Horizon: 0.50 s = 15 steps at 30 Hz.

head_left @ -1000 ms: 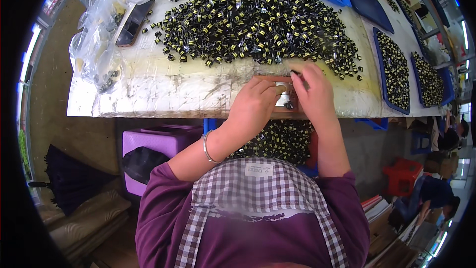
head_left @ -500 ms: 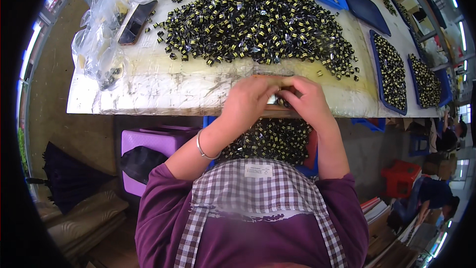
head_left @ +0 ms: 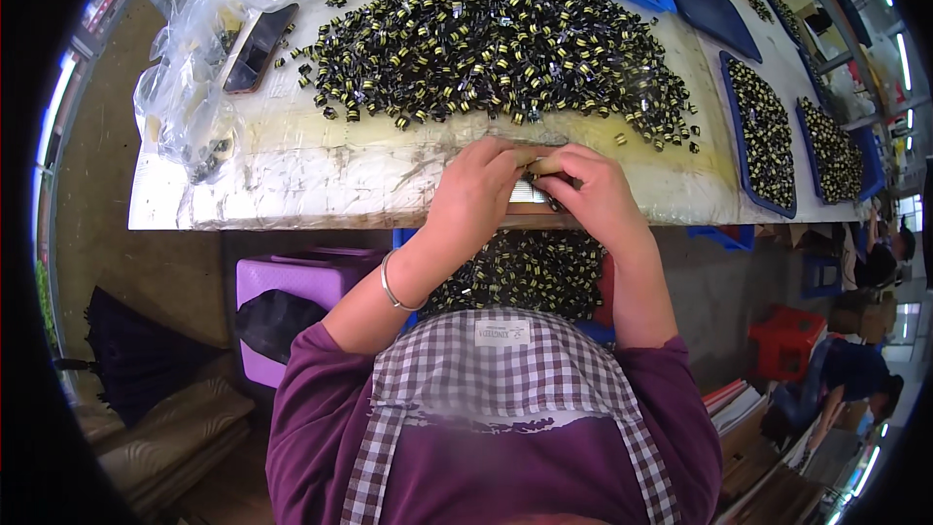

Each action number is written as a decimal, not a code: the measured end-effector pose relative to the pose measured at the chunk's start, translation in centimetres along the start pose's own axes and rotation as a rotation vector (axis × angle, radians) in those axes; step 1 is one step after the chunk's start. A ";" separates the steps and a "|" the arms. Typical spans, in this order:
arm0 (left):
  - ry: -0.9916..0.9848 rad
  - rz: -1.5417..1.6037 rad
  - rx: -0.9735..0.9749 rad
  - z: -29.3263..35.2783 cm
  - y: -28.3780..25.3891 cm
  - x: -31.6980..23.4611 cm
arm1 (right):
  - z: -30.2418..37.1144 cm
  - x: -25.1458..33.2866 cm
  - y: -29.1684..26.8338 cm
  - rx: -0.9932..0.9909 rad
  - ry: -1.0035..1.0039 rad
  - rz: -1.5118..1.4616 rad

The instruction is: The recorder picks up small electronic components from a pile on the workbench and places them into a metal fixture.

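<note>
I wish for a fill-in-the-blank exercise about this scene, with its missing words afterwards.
The silver metal bracelet circles the person's ____ wrist.
The large heap of small black-and-yellow parts lies ____ from the person's body than the bare left hand and the bare right hand.
The dark rectangular phone lies ____ this heap and the crumpled clear plastic bag.
Blue rectangular trays holding similar parts lie to the ____ of this heap.
Missing words: left; farther; between; right.

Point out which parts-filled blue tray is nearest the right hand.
The blue tray first right of the loose heap, by the table's front edge; its filled neighbour lies farther from the right hand.
</note>
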<state>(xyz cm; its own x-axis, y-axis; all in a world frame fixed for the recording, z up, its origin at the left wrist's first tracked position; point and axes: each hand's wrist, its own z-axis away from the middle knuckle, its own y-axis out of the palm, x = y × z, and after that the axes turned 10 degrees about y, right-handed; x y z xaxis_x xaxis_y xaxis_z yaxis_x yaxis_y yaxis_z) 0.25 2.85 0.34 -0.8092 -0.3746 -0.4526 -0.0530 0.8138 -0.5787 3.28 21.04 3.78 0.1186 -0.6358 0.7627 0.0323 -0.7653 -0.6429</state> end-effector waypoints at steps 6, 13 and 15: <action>-0.103 0.256 0.028 0.2 -0.2 -0.7 | 0.6 -1.8 -1.1 -0.315 0.147 -0.062; 0.095 0.083 0.029 0.1 0.9 -1.1 | 0.9 -5.5 -1.3 -0.601 0.295 0.059; 0.076 0.055 0.020 0.2 0.9 -1.2 | 1.0 -3.8 -0.5 -0.570 0.233 0.043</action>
<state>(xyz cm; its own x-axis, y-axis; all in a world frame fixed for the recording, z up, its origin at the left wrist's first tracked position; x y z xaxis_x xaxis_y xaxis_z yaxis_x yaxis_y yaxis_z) 1.32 3.96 0.23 -0.8528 -0.2940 -0.4317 0.0038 0.8230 -0.5680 3.85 23.95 1.16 -0.1139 -0.6233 0.7736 -0.5104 -0.6313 -0.5838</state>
